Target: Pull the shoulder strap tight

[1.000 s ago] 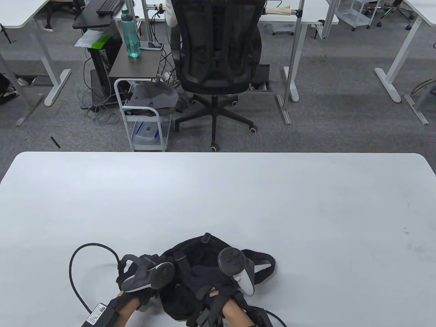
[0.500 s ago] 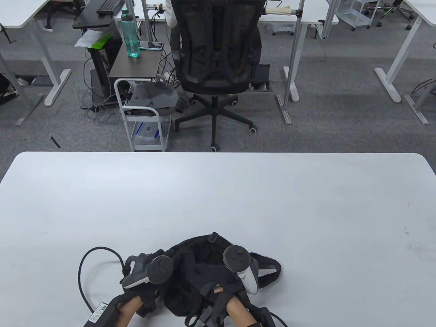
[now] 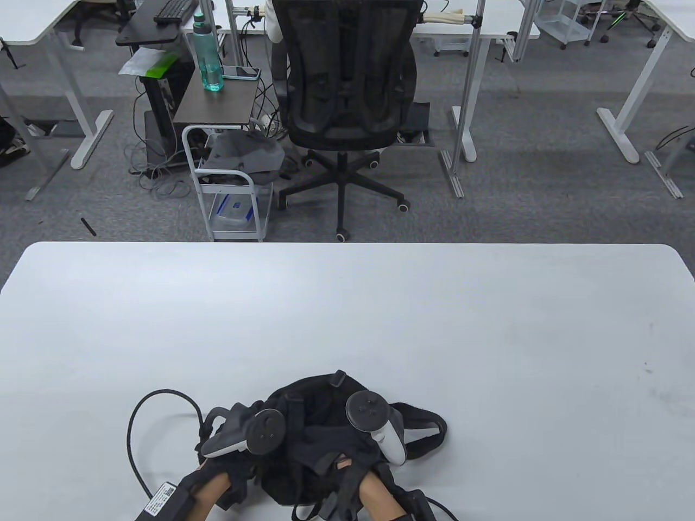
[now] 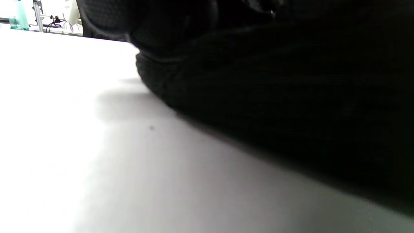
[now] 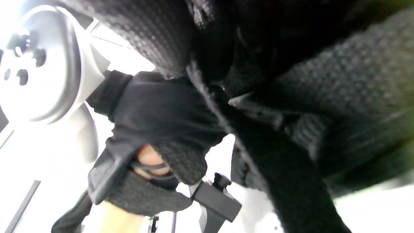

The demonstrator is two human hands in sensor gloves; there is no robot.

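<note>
A black backpack (image 3: 320, 412) lies crumpled on the white table (image 3: 347, 315) near its front edge. One shoulder strap (image 3: 429, 429) loops out to its right. My left hand (image 3: 228, 467) is at the bag's left side and my right hand (image 3: 353, 472) at its middle, both mostly hidden under their trackers. In the right wrist view my left hand (image 5: 161, 123) is curled closed against the bag's fabric beside a black strap (image 5: 284, 181) that runs down from my right fingers at the top edge. The left wrist view shows only dark bag fabric (image 4: 275, 81) on the table.
A black cable (image 3: 136, 429) loops on the table to the left of my left hand. Beyond the table's far edge stand a black office chair (image 3: 347, 81) and a small white cart (image 3: 231, 184).
Both hands and the backpack have shifted a little to the right and away from the front edge. The left hand has closed in toward the bag.
</note>
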